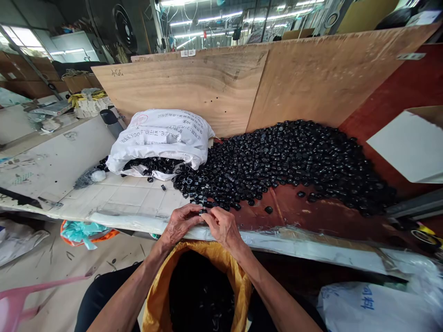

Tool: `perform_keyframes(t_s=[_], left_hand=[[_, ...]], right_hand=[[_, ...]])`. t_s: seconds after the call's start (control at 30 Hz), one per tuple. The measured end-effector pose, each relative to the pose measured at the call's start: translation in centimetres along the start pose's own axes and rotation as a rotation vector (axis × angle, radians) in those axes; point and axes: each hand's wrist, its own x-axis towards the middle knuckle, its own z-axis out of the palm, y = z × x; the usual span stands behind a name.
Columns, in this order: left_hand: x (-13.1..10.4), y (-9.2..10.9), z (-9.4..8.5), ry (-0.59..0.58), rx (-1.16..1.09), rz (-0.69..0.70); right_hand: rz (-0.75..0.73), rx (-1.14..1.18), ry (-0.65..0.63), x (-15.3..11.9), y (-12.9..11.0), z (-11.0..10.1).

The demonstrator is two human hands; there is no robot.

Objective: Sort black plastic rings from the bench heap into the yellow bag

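My left hand (180,223) and my right hand (224,226) meet at the table's front edge, fingertips together around a small black plastic part (202,211). Just beyond them spreads a big heap of small black ring-shaped parts (284,157) over the table. Below my hands, between my forearms, stands an open yellow bag (155,295) with dark contents inside. A white printed sack (162,136) lies on its side at the left of the heap, with black parts spilling from its mouth.
Plywood boards (214,87) wall off the back of the table. A white board (411,143) leans at the right. White tiles (131,196) cover the table's left part. A pink stool (14,304) stands at lower left, a white sack (374,306) at lower right.
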Motion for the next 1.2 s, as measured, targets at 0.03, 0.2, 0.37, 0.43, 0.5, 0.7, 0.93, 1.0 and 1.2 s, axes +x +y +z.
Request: perform_keyframes(t_s=[0.03,0.2,0.37,0.43,0.5,0.7,0.93,1.0,1.2], left_hand=[[0.0,0.1,0.0,-0.007,0.006,0.0],[0.0,1.0,0.2,-0.032,0.013,-0.001],[0.1,1.0,0.2,-0.056,0.018,-0.018],[0.1,0.7,0.1,-0.066,-0.016,-0.059],[0.2,0.6,0.1,-0.07,-0.073,-0.122],[0.5,1.1,0.4,-0.103,-0.175,-0.21],[0.5,0.8,0.7,-0.085,-0.176,-0.23],[0.3,0.7,0.6,-0.099,-0.136,-0.192],[0.1,0.5,0.4,-0.084,-0.112,-0.132]], right_hand=[[0.017,0.033,0.008,-0.1,0.0,0.0],[0.046,0.159,-0.032,-0.2,0.4,-0.1],[0.079,0.165,-0.051,-0.1,0.6,-0.4],[0.03,0.152,-0.047,0.1,0.5,-0.6],[-0.015,0.162,-0.034,0.2,0.4,-0.8],[0.002,0.221,-0.023,0.3,0.2,-0.9],[0.056,0.225,0.023,0.1,0.7,-0.3],[0.118,0.194,0.03,-0.1,1.0,0.1],[0.087,0.103,-0.023,-0.5,1.0,0.2]])
